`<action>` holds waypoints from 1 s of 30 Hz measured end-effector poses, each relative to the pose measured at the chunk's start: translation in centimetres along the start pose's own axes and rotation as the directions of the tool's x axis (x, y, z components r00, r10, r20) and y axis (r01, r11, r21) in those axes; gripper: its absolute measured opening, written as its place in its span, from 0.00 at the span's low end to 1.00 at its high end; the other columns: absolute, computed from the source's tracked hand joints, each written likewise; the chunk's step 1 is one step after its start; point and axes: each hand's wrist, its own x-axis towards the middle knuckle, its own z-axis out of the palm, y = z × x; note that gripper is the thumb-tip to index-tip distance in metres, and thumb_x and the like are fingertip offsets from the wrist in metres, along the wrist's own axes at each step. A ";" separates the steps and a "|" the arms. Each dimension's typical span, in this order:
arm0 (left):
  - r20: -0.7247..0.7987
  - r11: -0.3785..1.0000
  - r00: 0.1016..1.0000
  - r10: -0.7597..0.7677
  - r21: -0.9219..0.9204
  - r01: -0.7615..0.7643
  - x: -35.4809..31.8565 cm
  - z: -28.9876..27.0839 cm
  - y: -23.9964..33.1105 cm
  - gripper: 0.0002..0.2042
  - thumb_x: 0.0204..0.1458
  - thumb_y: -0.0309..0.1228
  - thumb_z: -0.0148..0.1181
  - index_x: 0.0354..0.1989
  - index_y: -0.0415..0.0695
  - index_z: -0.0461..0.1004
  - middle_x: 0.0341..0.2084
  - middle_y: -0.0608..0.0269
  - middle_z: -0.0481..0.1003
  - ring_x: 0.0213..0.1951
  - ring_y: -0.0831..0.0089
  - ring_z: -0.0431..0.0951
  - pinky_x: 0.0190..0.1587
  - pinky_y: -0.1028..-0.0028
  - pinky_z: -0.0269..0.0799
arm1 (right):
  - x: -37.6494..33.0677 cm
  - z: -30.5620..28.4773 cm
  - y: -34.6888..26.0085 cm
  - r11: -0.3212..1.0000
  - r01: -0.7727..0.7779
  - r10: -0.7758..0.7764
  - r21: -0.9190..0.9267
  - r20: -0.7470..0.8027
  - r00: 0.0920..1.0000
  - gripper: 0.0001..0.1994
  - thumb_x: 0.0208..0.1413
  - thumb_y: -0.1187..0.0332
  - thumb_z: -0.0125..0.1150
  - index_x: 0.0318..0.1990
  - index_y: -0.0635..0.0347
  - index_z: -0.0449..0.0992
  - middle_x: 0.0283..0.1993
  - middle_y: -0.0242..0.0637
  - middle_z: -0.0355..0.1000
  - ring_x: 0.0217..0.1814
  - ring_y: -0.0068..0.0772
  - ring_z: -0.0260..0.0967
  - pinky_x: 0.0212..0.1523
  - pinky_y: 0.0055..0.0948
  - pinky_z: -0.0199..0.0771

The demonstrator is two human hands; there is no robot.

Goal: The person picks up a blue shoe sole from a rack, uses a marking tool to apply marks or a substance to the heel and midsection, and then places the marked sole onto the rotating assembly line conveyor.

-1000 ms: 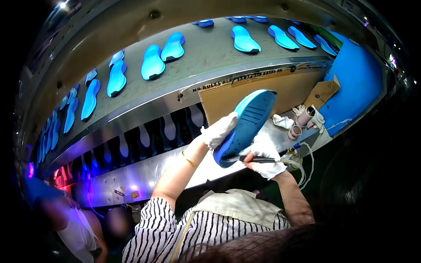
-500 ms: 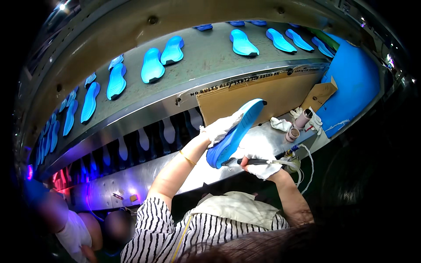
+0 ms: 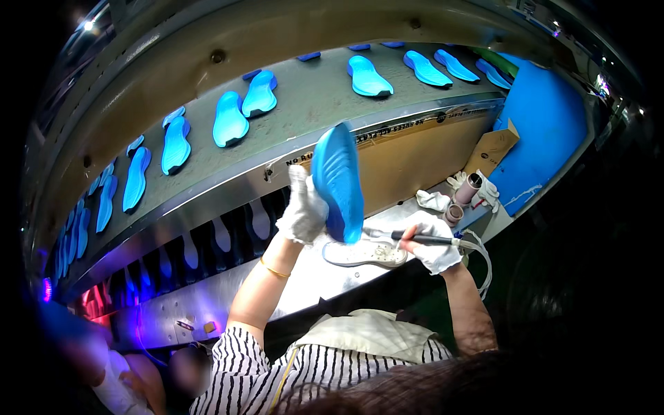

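Note:
My left hand (image 3: pixel 305 206), in a white glove, grips a bright blue shoe sole (image 3: pixel 339 183) by its edge and holds it upright above the metal bench. My right hand (image 3: pixel 434 245), in a white glove with bare fingertips, closes round a black-handled brush (image 3: pixel 432 238) with a pale hose running from its back end. The brush's front end points left toward the lower end of the sole, apart from it. Beneath, a white shoe (image 3: pixel 366 254) lies on the bench (image 3: pixel 297 290), partly hidden by the sole and the brush.
Many blue soles (image 3: pixel 230 119) lie along a dark conveyor belt (image 3: pixel 304 90) beyond the bench. Cardboard (image 3: pixel 394 166) leans below its edge. Two cylindrical containers (image 3: pixel 468 189) and white gloves (image 3: pixel 434 200) sit at the right, near a blue panel (image 3: pixel 543 131). Another person (image 3: pixel 128 373) is at the lower left.
The sole has swung from slanted to upright and moved left and up, away from the brush. My right hand has moved slightly up and right. The white shoe now shows.

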 end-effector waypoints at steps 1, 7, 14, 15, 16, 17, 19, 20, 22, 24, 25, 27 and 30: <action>-0.023 0.991 0.994 0.108 -0.079 -0.109 -0.6 1.9 0.9 0.42 0.47 0.68 0.35 0.59 0.43 0.55 0.51 0.54 0.65 0.52 0.60 0.66 0.56 0.58 0.62 | -0.2 0.2 0.1 0.998 -0.032 0.038 0.058 -0.099 0.994 0.07 0.44 0.82 0.61 0.31 0.62 0.70 0.34 0.37 0.72 0.33 0.22 0.68 0.36 0.23 0.69; 0.109 0.809 0.924 -0.368 -0.453 0.375 -2.4 -5.1 -3.7 0.28 0.57 0.52 0.41 0.56 0.40 0.62 0.48 0.48 0.69 0.43 0.57 0.75 0.48 0.63 0.72 | -1.0 2.2 0.8 0.994 -0.113 0.108 0.004 -0.329 0.938 0.10 0.44 0.80 0.63 0.34 0.63 0.68 0.28 0.36 0.72 0.28 0.23 0.71 0.32 0.20 0.70; 0.063 0.897 0.941 -0.332 -0.289 0.335 -4.0 -0.1 -8.4 0.26 0.56 0.51 0.44 0.53 0.42 0.65 0.41 0.53 0.73 0.43 0.66 0.75 0.45 0.68 0.74 | 0.6 3.3 2.7 0.989 0.097 -0.144 -0.114 -0.543 0.827 0.09 0.44 0.78 0.64 0.31 0.63 0.69 0.27 0.37 0.74 0.27 0.23 0.72 0.29 0.20 0.72; 0.004 0.912 0.952 -0.307 -0.285 0.296 -4.0 -0.8 -9.1 0.25 0.56 0.52 0.44 0.51 0.43 0.66 0.39 0.55 0.73 0.41 0.67 0.75 0.43 0.69 0.74 | 1.1 4.4 1.9 0.988 0.151 -0.135 -0.016 -0.545 0.827 0.09 0.45 0.79 0.64 0.31 0.64 0.69 0.28 0.37 0.74 0.27 0.23 0.72 0.30 0.20 0.73; -0.049 0.923 0.956 -0.288 -0.281 0.264 -3.8 -2.0 -10.5 0.24 0.56 0.52 0.44 0.48 0.44 0.67 0.37 0.56 0.74 0.39 0.69 0.75 0.42 0.70 0.75 | 0.8 4.9 0.8 0.993 0.122 -0.111 -0.007 -0.474 0.874 0.09 0.45 0.81 0.62 0.33 0.64 0.69 0.28 0.36 0.73 0.27 0.22 0.71 0.30 0.20 0.73; -0.102 0.933 0.958 -0.268 -0.275 0.231 -3.7 -3.1 -11.7 0.24 0.55 0.53 0.45 0.46 0.44 0.69 0.36 0.58 0.74 0.37 0.70 0.75 0.40 0.71 0.75 | 0.3 5.2 2.1 0.976 0.209 -0.216 -0.060 -0.392 0.894 0.11 0.45 0.82 0.60 0.36 0.64 0.68 0.28 0.36 0.72 0.28 0.21 0.71 0.29 0.21 0.74; -0.159 0.926 0.952 -0.260 -0.320 0.200 -3.4 -4.4 -12.2 0.22 0.54 0.54 0.46 0.40 0.46 0.69 0.31 0.61 0.73 0.31 0.73 0.74 0.36 0.72 0.75 | -0.5 5.9 -0.8 0.996 0.029 -0.005 0.087 -0.263 0.965 0.11 0.45 0.82 0.58 0.35 0.62 0.66 0.30 0.41 0.73 0.28 0.26 0.73 0.29 0.23 0.74; -0.159 0.921 0.960 -0.229 -0.353 0.162 -3.1 -5.7 -12.5 0.22 0.54 0.54 0.46 0.40 0.46 0.69 0.31 0.60 0.73 0.31 0.72 0.74 0.36 0.72 0.75 | -0.7 6.1 0.3 0.986 0.166 -0.158 0.005 -0.291 0.944 0.11 0.46 0.81 0.58 0.37 0.62 0.65 0.30 0.41 0.73 0.27 0.26 0.73 0.29 0.23 0.74; -0.096 0.915 0.965 -0.244 -0.351 0.197 -3.2 -1.6 -10.9 0.25 0.53 0.56 0.46 0.43 0.45 0.68 0.33 0.58 0.72 0.33 0.71 0.73 0.35 0.73 0.74 | -1.0 5.3 1.3 0.999 0.046 -0.037 0.012 -0.406 0.913 0.12 0.47 0.80 0.58 0.38 0.63 0.64 0.28 0.40 0.73 0.28 0.26 0.74 0.29 0.23 0.75; -0.147 0.934 0.967 -0.208 -0.322 0.152 -3.1 0.4 -9.5 0.28 0.52 0.59 0.44 0.46 0.44 0.66 0.36 0.57 0.72 0.35 0.69 0.73 0.37 0.72 0.74 | -0.5 5.4 1.0 0.986 0.054 -0.112 -0.156 -0.391 0.914 0.11 0.46 0.79 0.60 0.37 0.63 0.66 0.28 0.39 0.73 0.29 0.25 0.74 0.30 0.23 0.75; -0.170 0.942 0.966 -0.193 -0.309 0.133 -3.1 0.6 -9.2 0.30 0.52 0.60 0.43 0.48 0.43 0.66 0.37 0.56 0.72 0.36 0.68 0.73 0.38 0.72 0.74 | -0.4 6.0 0.4 0.980 0.096 -0.155 -0.176 -0.361 0.920 0.11 0.45 0.79 0.61 0.36 0.64 0.68 0.27 0.38 0.73 0.29 0.25 0.73 0.30 0.22 0.74; -0.094 0.927 0.976 -0.197 -0.341 0.154 -3.1 -1.6 -9.7 0.35 0.52 0.62 0.40 0.51 0.40 0.64 0.41 0.53 0.72 0.39 0.65 0.73 0.44 0.69 0.73 | -0.7 7.0 0.1 0.977 0.168 -0.199 -0.127 -0.286 0.937 0.12 0.43 0.79 0.62 0.37 0.64 0.70 0.28 0.36 0.72 0.27 0.24 0.71 0.29 0.21 0.71; -0.081 0.957 0.986 -0.145 -0.265 0.119 -2.8 -2.6 -9.8 0.36 0.52 0.63 0.38 0.51 0.38 0.64 0.42 0.52 0.72 0.40 0.63 0.74 0.46 0.65 0.71 | -1.1 7.3 0.0 0.969 0.137 -0.188 -0.204 -0.256 0.948 0.11 0.43 0.79 0.62 0.37 0.63 0.72 0.26 0.32 0.71 0.27 0.20 0.69 0.28 0.20 0.69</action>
